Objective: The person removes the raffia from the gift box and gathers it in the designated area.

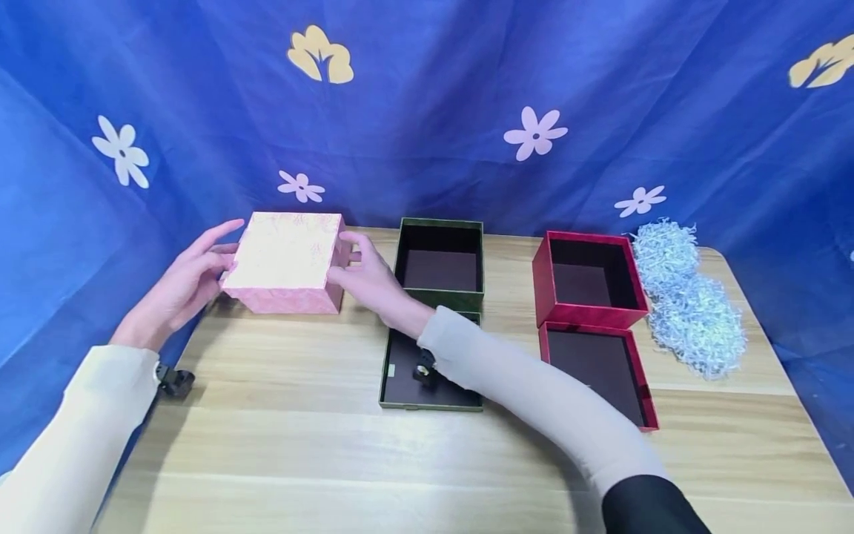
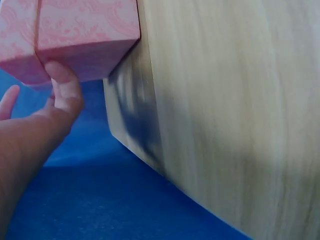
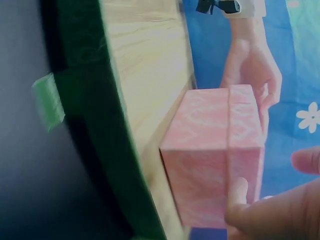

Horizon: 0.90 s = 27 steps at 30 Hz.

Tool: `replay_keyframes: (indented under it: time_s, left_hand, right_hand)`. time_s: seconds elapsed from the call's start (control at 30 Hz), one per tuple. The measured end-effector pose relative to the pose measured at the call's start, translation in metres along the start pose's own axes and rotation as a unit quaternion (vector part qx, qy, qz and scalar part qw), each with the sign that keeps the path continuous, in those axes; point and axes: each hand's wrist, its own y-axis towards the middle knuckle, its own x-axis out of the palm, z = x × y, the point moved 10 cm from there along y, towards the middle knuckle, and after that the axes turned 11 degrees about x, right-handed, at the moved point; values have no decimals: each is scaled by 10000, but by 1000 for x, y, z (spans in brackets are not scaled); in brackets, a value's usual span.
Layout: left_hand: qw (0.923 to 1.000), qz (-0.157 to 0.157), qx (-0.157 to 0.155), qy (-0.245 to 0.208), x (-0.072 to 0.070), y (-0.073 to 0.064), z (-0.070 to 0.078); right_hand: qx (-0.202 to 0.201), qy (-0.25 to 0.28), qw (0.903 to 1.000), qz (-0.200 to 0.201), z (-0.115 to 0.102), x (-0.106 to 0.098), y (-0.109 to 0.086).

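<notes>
At the surface's (image 1: 293, 445) far left corner, the pink box (image 1: 283, 256) is held at 2 opposite sides, by the left hand (image 1: 189, 282) and the right hand (image 1: 375, 280), presumably so that it is kept steady.

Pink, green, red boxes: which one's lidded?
The pink patterned box, between the left hand and right hand. The green box and red box are open-topped, their lids, green and red, lying in front.
</notes>
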Motion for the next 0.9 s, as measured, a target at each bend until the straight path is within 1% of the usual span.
replay_keyframes:
  time_s: [0.07,0.17,0.27,0.37,0.47,0.63,0.73,0.9]
  left_hand:
    - [9993,-125,87,-336,0,1,2]
    - [9955,-356,220,-855,2,1,3]
    - [9888,-623,264,-1333,6,1,2]
    - [9839,-788,308,-1572,8,2,2]
    - [9832,-857,326,-1580,9,5,1]
    - [9832,-847,272,-1592,9,8,-1]
    - [9840,-805,303,-1562,9,9,0]
    - [9892,-711,387,-1225,8,11,0]
  right_hand:
    - [68,88,9999,125,4,5,8]
    - [235,291,9989,276,11,11,19]
    - [286,730,9966,254,16,15,28]
    - [315,1091,9934,182,18,19,34]
    - [324,1216,9918,227,19,19,37]
    - [276,1330,9902,322,20,18,39]
    - [245,1415,9892,301,21,20,40]
    - [255,1551,9868,395,23,19,39]
